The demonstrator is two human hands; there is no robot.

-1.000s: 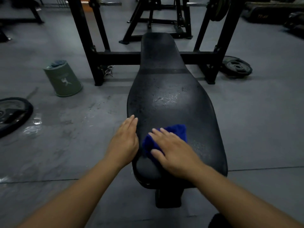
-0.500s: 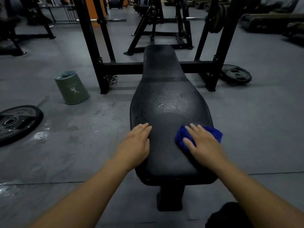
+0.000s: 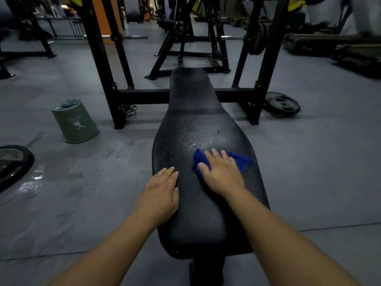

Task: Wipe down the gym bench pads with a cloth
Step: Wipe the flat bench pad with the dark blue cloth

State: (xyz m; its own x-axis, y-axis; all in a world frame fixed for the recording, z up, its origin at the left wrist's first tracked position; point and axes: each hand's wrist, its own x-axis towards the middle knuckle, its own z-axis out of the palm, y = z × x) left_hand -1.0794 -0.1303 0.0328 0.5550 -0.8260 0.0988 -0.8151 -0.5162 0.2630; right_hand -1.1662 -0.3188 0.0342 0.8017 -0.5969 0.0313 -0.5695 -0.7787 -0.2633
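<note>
A long black bench pad [image 3: 198, 124] runs away from me down the middle of the view, with a wet shiny patch just past the cloth. My right hand [image 3: 221, 172] lies flat, fingers straight, pressing a blue cloth [image 3: 240, 161] onto the pad's right half. The cloth sticks out to the right of and beyond the fingers. My left hand [image 3: 159, 193] rests flat on the pad's left edge, holding nothing.
A black rack frame [image 3: 144, 96] crosses behind the bench. A green bucket [image 3: 75, 121] stands on the floor at left, with weight plates at far left [image 3: 12, 164] and at right [image 3: 282, 104]. Wet spots shine on the grey floor at left.
My right hand has slid the cloth from the pad's near left part across to the right and farther up the pad. The left hand has stayed on the left edge.
</note>
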